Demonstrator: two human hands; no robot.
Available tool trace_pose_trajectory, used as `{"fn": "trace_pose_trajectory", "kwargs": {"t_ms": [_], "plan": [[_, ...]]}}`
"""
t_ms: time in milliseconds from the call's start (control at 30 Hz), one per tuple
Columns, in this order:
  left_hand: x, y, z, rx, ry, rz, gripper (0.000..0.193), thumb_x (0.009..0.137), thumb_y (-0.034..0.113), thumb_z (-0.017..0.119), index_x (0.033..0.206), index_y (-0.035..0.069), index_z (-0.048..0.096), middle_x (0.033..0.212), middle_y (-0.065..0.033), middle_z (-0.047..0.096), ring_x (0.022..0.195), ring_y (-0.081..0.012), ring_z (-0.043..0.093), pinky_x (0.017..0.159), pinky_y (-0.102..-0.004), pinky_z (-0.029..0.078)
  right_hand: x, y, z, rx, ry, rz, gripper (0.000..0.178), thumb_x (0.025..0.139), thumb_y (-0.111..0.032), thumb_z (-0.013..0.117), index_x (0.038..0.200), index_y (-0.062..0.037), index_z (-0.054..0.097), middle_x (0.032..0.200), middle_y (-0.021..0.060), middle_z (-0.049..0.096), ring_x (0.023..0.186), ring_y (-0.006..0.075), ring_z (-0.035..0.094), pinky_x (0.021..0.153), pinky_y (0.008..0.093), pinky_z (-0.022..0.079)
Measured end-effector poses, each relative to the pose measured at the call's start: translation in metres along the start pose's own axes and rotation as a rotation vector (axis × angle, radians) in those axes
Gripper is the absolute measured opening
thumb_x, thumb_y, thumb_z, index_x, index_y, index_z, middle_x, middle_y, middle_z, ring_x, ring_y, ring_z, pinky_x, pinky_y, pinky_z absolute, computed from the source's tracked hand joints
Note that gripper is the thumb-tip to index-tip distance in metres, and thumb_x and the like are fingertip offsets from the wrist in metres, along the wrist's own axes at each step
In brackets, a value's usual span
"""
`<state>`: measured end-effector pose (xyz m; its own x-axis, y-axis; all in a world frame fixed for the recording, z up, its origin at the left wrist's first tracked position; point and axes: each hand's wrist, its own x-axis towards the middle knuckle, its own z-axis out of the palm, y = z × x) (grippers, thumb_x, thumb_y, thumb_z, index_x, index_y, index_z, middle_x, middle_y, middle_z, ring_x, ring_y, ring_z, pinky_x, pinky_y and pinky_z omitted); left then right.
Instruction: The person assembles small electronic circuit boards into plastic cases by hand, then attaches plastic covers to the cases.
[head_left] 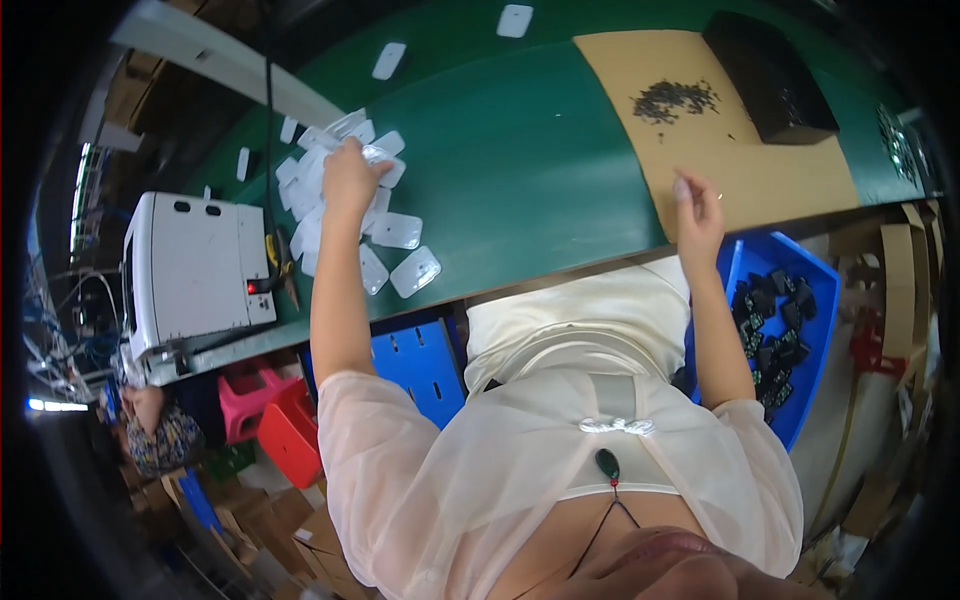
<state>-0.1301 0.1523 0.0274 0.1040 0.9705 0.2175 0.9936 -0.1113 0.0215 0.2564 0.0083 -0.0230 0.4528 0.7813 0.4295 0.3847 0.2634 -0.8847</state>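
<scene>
A person's left hand (350, 178) rests on a heap of white plates (306, 168) at the left of a green table (520, 170); the right hand (700, 215) is at a brown sheet's (745, 180) near edge.

The left fingertips are hard to make out against the white — thumb spread to the right, fingers bent down, and I cannot tell whether they grip a plate. The right fingers are loosely curled, thumb apart; whether they hold anything small is unclear. Overlapping hides many plates. Each is thin, glossy and oblong with rounded corners. They point in mixed directions — at the heap's near right, one plate's long axis runs roughly left to right, while the nearest slants up toward the right.
</scene>
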Motion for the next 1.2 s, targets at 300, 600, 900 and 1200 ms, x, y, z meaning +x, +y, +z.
{"fn": "trace_pose_trajectory", "kwargs": {"t_ms": [300,600,900,1200], "plan": [[-0.044,0.058,-0.012,-0.968,0.009,-0.077,0.015,0.085,0.012,0.058,0.093,0.003,0.049,0.077,-0.0096,0.057,0.059,-0.017,0.058,0.05,-0.0275,0.047,0.061,0.017,0.005,-0.706,-0.117,-0.049,0.021,0.076,-0.022,0.068,0.092,-0.0084,0.065,0.089,0.0097,0.057,0.083,0.0248,0.056,0.072,0.0352,0.045],[-0.112,0.162,-0.008,-1.519,-0.159,-0.109,0.02,0.088,0.001,0.051,0.108,0.001,0.05,0.078,-0.0058,0.053,0.053,-0.0088,0.053,0.043,-0.0185,0.041,0.057,0.024,0.016,-0.487,-0.196,-0.031,0.011,0.08,-0.013,0.063,0.088,-0.0064,0.062,0.089,0.0046,0.059,0.083,0.0175,0.056,0.07,0.0288,0.044],[-0.115,0.195,-0.023,-1.339,-0.028,0.195,0.018,0.081,-0.003,0.058,0.097,0.004,0.064,0.078,-0.005,0.055,0.056,-0.0088,0.054,0.044,-0.0203,0.042,-0.009,-0.066,0.022,0.326,-0.431,0.28,0.016,0.085,-0.007,0.059,0.1,-0.0011,0.056,0.087,0.0014,0.057,0.079,0.0094,0.052,0.073,0.0238,0.043],[-0.12,0.194,-0.025,-1.291,0.067,0.292,0.012,0.08,-0.004,0.059,0.09,0.002,0.063,0.079,-0.0055,0.056,0.055,-0.0092,0.055,0.044,-0.0203,0.043,-0.019,-0.084,0.021,0.226,-0.43,0.063,0.012,0.084,-0.007,0.059,0.094,-0.0008,0.058,0.082,0.0035,0.057,0.074,0.0103,0.051,0.069,0.0237,0.042]]}}
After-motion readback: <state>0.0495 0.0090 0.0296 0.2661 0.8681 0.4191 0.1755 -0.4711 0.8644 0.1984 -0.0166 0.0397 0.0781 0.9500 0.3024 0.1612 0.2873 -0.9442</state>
